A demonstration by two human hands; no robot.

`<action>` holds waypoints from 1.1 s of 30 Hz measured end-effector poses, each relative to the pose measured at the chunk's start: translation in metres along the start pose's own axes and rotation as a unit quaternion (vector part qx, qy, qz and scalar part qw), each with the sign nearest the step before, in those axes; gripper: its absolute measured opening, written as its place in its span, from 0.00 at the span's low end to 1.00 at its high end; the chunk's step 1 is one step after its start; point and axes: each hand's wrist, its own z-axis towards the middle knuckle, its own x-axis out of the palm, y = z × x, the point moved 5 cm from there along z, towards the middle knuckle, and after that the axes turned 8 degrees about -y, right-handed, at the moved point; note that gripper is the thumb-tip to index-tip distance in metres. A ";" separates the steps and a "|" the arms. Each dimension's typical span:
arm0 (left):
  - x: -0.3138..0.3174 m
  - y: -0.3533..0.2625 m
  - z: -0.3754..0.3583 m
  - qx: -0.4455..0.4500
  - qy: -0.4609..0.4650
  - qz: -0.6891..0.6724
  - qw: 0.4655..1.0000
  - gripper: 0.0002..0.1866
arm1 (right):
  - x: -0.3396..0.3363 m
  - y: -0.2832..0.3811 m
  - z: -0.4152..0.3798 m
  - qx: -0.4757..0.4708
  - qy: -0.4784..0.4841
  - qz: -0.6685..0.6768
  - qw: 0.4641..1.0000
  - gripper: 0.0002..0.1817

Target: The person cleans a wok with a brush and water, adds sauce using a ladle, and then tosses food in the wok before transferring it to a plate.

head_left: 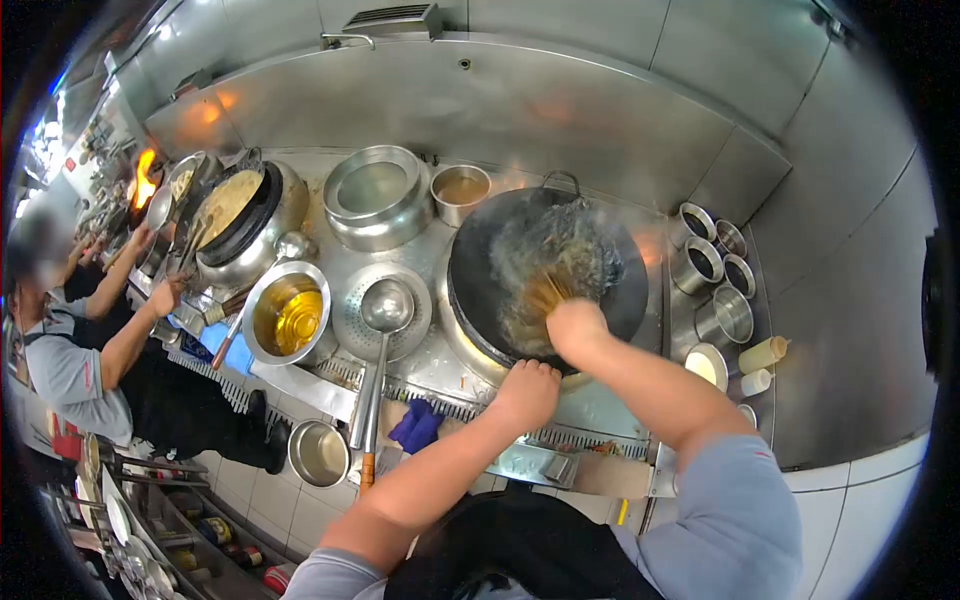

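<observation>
A large black wok point(480, 270) sits on the burner in front of me, with swirling, steaming water in it. My right hand point(577, 328) is closed around a bamboo wok brush point(545, 293), whose bristles are down in the water. At the wok's near edge, my left hand point(530, 393) has its fingers curled over the rim; the part it grips is hidden under the hand. To the left, a steel ladle point(387, 305) rests on a perforated strainer point(350, 318), their long handles pointing toward me.
A pot of yellow oil point(262, 325), a large lidded-looking steel pot point(375, 215) and a smaller pot point(460, 190) stand left. Seasoning containers point(724, 318) and squeeze bottles point(763, 355) line the right. A purple cloth point(418, 428) lies at the front edge. A co-worker point(75, 370) cooks at left, near flames.
</observation>
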 end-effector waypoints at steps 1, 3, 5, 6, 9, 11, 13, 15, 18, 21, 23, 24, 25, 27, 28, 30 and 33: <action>0.005 0.004 0.005 -0.024 -0.002 -0.021 0.999 0.12 | -0.007 -0.007 -0.012 0.016 0.036 -0.025 0.999 0.11; 0.011 0.000 0.000 -0.043 0.008 -0.046 0.998 0.14 | 0.005 -0.029 -0.010 0.075 0.061 -0.023 0.995 0.10; -0.001 0.001 -0.003 -0.052 -0.055 -0.057 0.996 0.16 | 0.001 -0.070 0.033 0.117 0.083 -0.033 0.989 0.11; -0.003 0.002 -0.001 -0.051 -0.055 -0.055 0.996 0.16 | 0.003 -0.068 0.037 0.117 0.082 -0.032 0.989 0.11; -0.009 -0.002 -0.002 -0.048 -0.057 -0.054 0.996 0.17 | 0.001 -0.020 0.034 0.011 -0.061 0.029 0.998 0.13; -0.008 0.001 -0.001 -0.051 -0.073 -0.057 0.994 0.17 | 0.020 0.013 0.023 -0.041 -0.012 -0.063 0.997 0.11; -0.005 -0.004 -0.011 -0.060 -0.079 -0.070 0.993 0.17 | 0.020 -0.011 0.045 -0.024 -0.058 0.003 0.998 0.11; -0.008 -0.001 -0.005 -0.056 -0.064 -0.069 0.994 0.17 | -0.001 -0.047 0.072 0.023 0.036 0.084 0.996 0.11; -0.005 0.000 -0.005 -0.054 -0.093 -0.065 0.992 0.17 | -0.032 -0.007 0.041 -0.045 -0.121 0.048 0.990 0.12; -0.009 -0.002 -0.006 -0.059 -0.095 -0.063 0.992 0.17 | -0.011 0.012 0.050 -0.034 -0.111 0.082 0.990 0.12; -0.004 -0.003 -0.007 -0.056 -0.090 -0.068 0.992 0.17 | -0.037 -0.026 0.065 0.043 -0.057 0.176 0.982 0.13; -0.005 -0.001 -0.005 -0.056 -0.089 -0.068 0.992 0.17 | -0.045 -0.025 0.060 0.043 -0.061 0.175 0.982 0.13; -0.007 -0.001 -0.006 -0.056 -0.100 -0.071 0.991 0.16 | -0.050 -0.015 0.051 0.013 -0.086 0.181 0.980 0.13; -0.006 -0.001 -0.005 -0.058 -0.098 -0.072 0.991 0.16 | -0.041 0.020 0.033 -0.029 -0.132 0.144 0.980 0.14; -0.005 0.000 -0.005 -0.059 -0.094 -0.073 0.991 0.16 | -0.036 0.036 0.029 -0.043 -0.102 0.143 0.983 0.13; -0.010 -0.003 -0.006 -0.056 -0.101 -0.055 0.992 0.16 | -0.043 0.014 0.047 0.005 -0.153 0.198 0.968 0.12; -0.011 0.000 -0.004 -0.055 -0.079 -0.065 0.993 0.15 | -0.048 -0.018 0.072 0.111 -0.141 0.291 0.940 0.12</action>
